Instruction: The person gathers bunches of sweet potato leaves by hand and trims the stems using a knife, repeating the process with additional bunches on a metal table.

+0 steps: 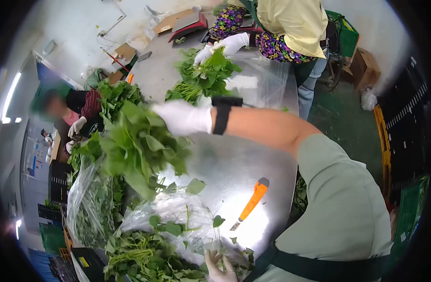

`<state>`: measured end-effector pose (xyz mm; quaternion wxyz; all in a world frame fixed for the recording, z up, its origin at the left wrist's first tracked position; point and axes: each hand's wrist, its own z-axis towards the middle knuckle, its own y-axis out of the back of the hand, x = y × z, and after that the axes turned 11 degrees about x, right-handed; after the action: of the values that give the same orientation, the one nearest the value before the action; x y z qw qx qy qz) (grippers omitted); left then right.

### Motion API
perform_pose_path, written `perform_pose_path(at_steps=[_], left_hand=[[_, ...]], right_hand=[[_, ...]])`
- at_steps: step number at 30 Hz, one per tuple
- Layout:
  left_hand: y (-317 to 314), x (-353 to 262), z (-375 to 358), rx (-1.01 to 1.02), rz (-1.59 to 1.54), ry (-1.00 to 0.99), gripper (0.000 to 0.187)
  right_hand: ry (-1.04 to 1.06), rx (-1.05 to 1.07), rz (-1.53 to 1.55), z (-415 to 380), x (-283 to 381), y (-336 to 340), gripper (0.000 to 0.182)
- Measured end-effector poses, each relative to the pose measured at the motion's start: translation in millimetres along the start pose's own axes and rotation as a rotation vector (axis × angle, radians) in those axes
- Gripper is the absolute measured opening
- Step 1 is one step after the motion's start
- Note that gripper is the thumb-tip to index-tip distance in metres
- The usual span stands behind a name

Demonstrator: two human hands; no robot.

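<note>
My right hand (182, 117), white-gloved and blurred by motion, is closed on a bunch of leafy greens (142, 150) held above the metal table (281, 160). The leaves hide part of its fingers. Low in the view, my left hand (220, 267), also gloved, has its fingers apart and slightly bent. It is beside a pile of greens (149, 258) and clear plastic (163, 207). An orange utility knife (253, 202) lies on the table between my two hands, blade showing.
Across the table, a co-worker's gloved hands (77, 127) are near more greens (116, 96). At the top, another person's gloved hands (232, 43) touch a bunch (208, 73). A red scale (189, 28) stands behind. Bagged greens (95, 202) lie at left.
</note>
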<state>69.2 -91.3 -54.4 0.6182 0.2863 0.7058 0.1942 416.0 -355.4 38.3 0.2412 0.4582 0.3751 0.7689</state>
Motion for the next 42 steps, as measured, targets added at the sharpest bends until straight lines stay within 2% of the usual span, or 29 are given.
perform_pose_path(at_steps=[1, 3, 4, 7, 9, 10, 11, 12, 14, 15, 16, 17, 19, 20, 21, 23, 24, 25, 27, 29, 30, 33, 34, 37, 39, 41, 42], left_hand=[[-1, -1, 5, 0.011, 0.006, 0.002, 0.055], [0, -2, 13, 0.007, -0.018, 0.061, 0.052], [1, -11, 17, 0.031, -0.034, 0.131, 0.051], [-6, 0, 28, 0.063, -0.041, 0.085, 0.05], [-10, 36, 29, 0.099, 0.044, 0.037, 0.05], [-12, 56, 28, 0.13, 0.118, -0.011, 0.049], [-15, 61, 29, 0.131, 0.117, -0.01, 0.049], [-16, 65, 29, 0.124, 0.089, -0.014, 0.049], [-15, 65, 29, 0.124, 0.057, 0.03, 0.048], [-14, 67, 29, 0.134, 0.061, 0.04, 0.048], [-14, 70, 31, 0.139, 0.067, 0.057, 0.047], [-14, 72, 33, 0.14, 0.072, 0.07, 0.046], [-15, 70, 37, 0.134, -0.001, 0.082, 0.044], [-16, 69, 38, 0.13, -0.076, 0.091, 0.042], [-15, 67, 37, 0.123, -0.073, 0.09, 0.042], [-17, 66, 36, 0.109, 0.024, 0.116, 0.039], [-19, 73, 36, 0.003, -0.345, 0.317, 0.035], [-20, 73, 35, 0.007, -0.317, 0.34, 0.035], [-19, 77, 38, 0.06, -0.197, 0.279, 0.034], [-16, 78, 40, 0.084, -0.16, 0.245, 0.034], [-15, 78, 40, 0.094, -0.144, 0.229, 0.034], [-14, 79, 30, 0.104, -0.115, 0.197, 0.034], [-11, 81, 27, 0.103, -0.105, 0.182, 0.034], [-7, 70, 14, 0.084, -0.053, 0.126, 0.032], [-2, 58, 14, 0.064, -0.001, 0.075, 0.031], [4, 46, 4, 0.016, 0.043, 0.073, 0.03], [7, 52, 7, -0.052, 0.163, -0.129, 0.031]], right_hand=[[0.084, -0.152, -0.06, 19, -18, 4, 0.031], [0.076, -0.243, 0.007, 36, -45, 13, 0.035], [0.025, -0.152, -0.012, 43, -68, 12, 0.035], [-0.152, 0.047, -0.146, 49, -143, -14, 0.032], [-0.367, 0.388, -0.446, 61, -181, -23, 0.031], [-0.338, 0.256, -0.354, 62, -191, -24, 0.03], [-0.299, 0.219, -0.326, 68, -186, -13, 0.029], [-0.083, 0.053, -0.19, 79, -197, -11, 0.029], [0.131, -0.117, 0.07, 97, -183, 13, 0.029], [0.085, -0.05, 0.0, 99, -171, 32, 0.031], [0.034, -0.156, 0.029, 92, -148, 44, 0.033], [0.032, -0.155, 0.03, 97, -153, 38, 0.033], [0.01, -0.39, 0.003, 113, -165, 20, 0.034], [0.014, -0.419, -0.046, 109, -173, 9, 0.032], [-0.031, -0.436, -0.284, 120, -203, -14, 0.027], [-0.208, -0.221, -0.773, 113, -240, -58, 0.012], [-0.396, -0.106, -0.712, 110, -252, -80, 0.011], [-0.482, -0.242, -0.705, 109, -256, -94, 0.013], [-0.464, -0.274, -0.769, 112, -255, -103, 0.014], [-0.537, -0.244, -0.731, 114, -251, -99, 0.018], [-0.597, -0.149, -0.694, 113, -248, -95, 0.027], [-0.65, -0.201, -0.58, 101, -239, -78, 0.036], [-0.621, -0.088, -0.476, 89, -232, -61, 0.044], [-0.478, -0.046, -0.453, 49, -216, -22, 0.061], [-0.412, -0.06, -0.327, 8, -173, -3, 0.05], [-0.087, -0.111, -0.275, -50, -134, -19, 0.042], [-0.048, 0.028, -0.148, -83, -103, -29, 0.04]])
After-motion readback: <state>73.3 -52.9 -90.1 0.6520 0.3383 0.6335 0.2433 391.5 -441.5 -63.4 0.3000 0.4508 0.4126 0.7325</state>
